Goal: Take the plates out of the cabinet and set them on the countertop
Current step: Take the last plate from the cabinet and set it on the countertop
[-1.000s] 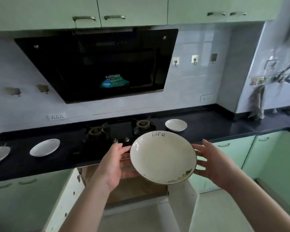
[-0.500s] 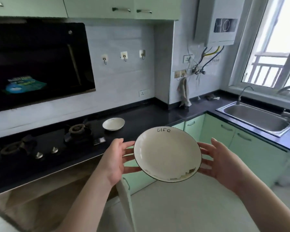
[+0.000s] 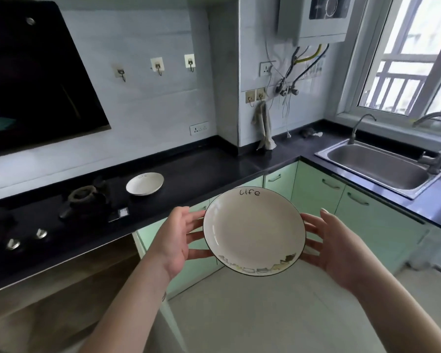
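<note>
- Two hands in view, one plate (image 3: 254,231) held between them, in the air in front of the tabletop (image 3: 201,171) edge, over the floor (image 3: 265,314).
- Left hand (image 3: 176,240): grip on the plate's left rim, fingers fairly straight and spread under/behind the rim, thumb at the upper edge.
- Right hand (image 3: 334,247): grip on the right rim, fingers straight and spread behind the plate, supporting it.
- Held plate: white, dark rim line, "life" written at the far edge, printed band at the near edge, tilted toward the camera.
- Plates counted: 2 in total. Second plate (image 3: 145,183) lies flat on the tabletop, up and left of the left grip, well apart from the held one, just right of the burner.
- Burners: 1 clear burner (image 3: 83,196) left of the second plate, another partly cut off at the far left; 2 knobs (image 3: 27,239) left of the left grip.
- Sink (image 3: 378,165): 1, up and right of the right grip; 2 faucets (image 3: 361,126) behind it.
- Wall hooks (image 3: 158,67): 3 in a row above the grips.
- Range hood (image 3: 36,77): 1, upper left.
- Cloth (image 3: 264,128): 1 hanging in the corner.
</note>
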Action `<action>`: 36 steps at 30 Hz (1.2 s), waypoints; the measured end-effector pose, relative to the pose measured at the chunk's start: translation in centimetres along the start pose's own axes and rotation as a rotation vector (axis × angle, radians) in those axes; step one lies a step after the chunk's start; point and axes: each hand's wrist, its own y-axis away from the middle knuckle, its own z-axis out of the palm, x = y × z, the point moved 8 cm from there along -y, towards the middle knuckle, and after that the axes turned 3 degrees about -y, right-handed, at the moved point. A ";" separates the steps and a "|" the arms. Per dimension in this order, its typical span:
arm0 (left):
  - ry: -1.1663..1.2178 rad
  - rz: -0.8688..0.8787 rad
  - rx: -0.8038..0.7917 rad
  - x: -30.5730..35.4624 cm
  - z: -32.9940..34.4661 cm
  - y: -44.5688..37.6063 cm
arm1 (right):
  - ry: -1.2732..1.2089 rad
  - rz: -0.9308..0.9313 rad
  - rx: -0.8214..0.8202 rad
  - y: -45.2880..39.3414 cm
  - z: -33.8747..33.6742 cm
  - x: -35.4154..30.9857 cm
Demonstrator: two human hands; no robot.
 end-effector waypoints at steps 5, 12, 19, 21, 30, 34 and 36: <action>0.024 0.007 0.030 0.5 -1.0 -5.8 | 0.030 0.004 -0.010 -6.7 1.3 -0.5; 0.034 -0.024 0.069 2.4 -2.4 -14.8 | 0.030 0.043 -0.036 -16.2 3.1 -1.3; -0.016 -0.071 0.046 3.1 0.6 -23.6 | -0.001 0.071 0.024 -24.7 1.1 -3.3; -0.017 -0.094 0.052 2.9 1.6 -26.3 | -0.019 0.088 0.022 -27.4 0.3 -3.9; 0.056 -0.111 0.152 4.5 5.8 -36.5 | 0.032 0.105 -0.057 -40.3 -0.9 -9.0; 0.125 -0.121 0.227 5.1 4.8 -38.5 | 0.126 0.135 -0.135 -45.3 1.0 -9.9; 0.144 -0.117 0.278 5.4 3.4 -38.9 | 0.165 0.159 -0.194 -47.3 3.0 -9.4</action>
